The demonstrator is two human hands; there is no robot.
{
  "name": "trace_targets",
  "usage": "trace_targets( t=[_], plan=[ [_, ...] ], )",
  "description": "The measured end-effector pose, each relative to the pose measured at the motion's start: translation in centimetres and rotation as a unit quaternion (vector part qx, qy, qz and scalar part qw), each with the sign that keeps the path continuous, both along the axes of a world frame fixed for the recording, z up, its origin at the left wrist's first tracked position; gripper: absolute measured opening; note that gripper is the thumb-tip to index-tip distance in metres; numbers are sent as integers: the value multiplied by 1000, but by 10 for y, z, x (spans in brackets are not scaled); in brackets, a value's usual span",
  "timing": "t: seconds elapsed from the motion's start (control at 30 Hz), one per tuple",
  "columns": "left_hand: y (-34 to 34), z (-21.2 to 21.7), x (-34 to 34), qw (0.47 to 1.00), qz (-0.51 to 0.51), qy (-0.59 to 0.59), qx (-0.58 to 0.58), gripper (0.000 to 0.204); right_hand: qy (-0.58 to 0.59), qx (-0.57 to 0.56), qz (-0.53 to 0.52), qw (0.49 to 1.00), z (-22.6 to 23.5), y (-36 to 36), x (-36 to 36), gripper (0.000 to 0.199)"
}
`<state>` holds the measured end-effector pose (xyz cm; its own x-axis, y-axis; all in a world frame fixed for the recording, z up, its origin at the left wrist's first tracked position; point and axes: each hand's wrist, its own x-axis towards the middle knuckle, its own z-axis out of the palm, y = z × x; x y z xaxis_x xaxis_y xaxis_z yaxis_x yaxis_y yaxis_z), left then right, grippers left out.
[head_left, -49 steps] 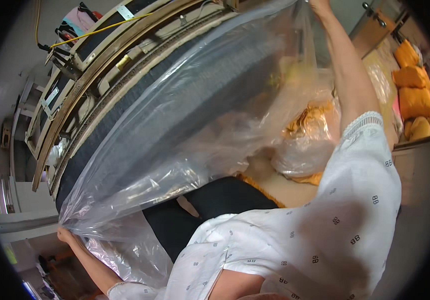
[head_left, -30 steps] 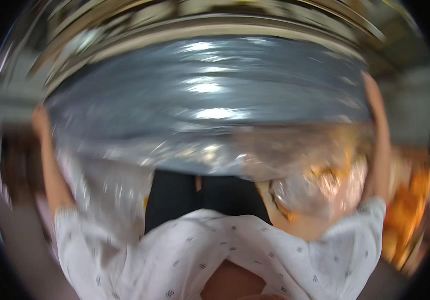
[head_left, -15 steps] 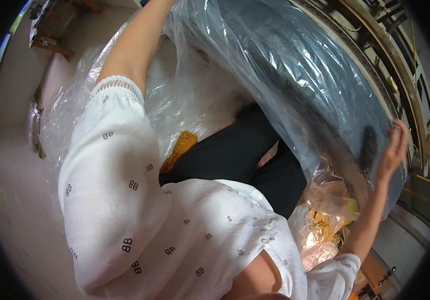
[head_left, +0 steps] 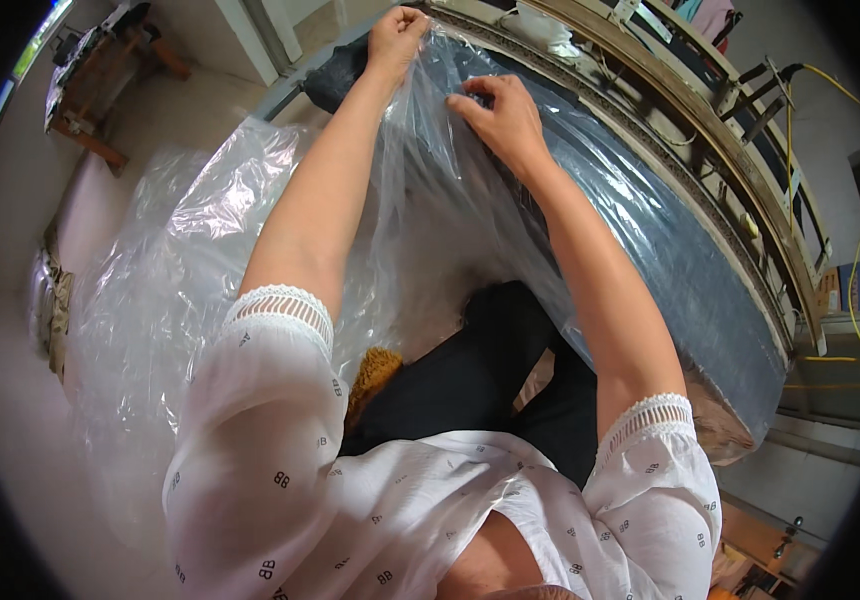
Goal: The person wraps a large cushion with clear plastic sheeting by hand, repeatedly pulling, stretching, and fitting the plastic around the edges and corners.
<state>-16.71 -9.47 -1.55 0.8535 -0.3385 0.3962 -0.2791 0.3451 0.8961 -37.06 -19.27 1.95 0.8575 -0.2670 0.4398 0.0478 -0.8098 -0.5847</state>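
A large clear plastic sheet (head_left: 200,260) covers a long dark grey cushion (head_left: 670,250) that leans on wooden frames. My left hand (head_left: 396,36) pinches the sheet's top edge at the cushion's upper end. My right hand (head_left: 500,115) grips the plastic just below and to the right of it, on the cushion's face. Loose plastic hangs down to the floor on my left. My white patterned sleeves and black trousers fill the lower part of the view.
Wooden bed frames (head_left: 720,130) stand stacked behind the cushion, with a yellow cable (head_left: 855,270) at the right. A small wooden table (head_left: 100,80) stands at the upper left on the pale floor. Something orange-brown (head_left: 372,375) lies by my knee.
The view has swung round from the other end of the cushion. My right hand has moved from the cushion's lower right edge up next to my left hand at the top end.
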Motion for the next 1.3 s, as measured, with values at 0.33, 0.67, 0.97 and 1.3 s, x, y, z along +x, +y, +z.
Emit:
trace_targets(
  t=[0.33,0.67,0.97,1.3],
  plan=[
    [9,1,11,996,84,-32,2,10,234,490,190,818,52,6,-12,26],
    [3,5,7,993,40,-28,111,11,48,763,268,586,79,-37,-102,12],
    [6,-5,28,952,216,-136,171,20,-328,702,325,542,103,-113,-285,46],
    [35,-18,73,932,242,-174,208,20,-197,568,-21,799,61,-70,-425,20]
  ],
)
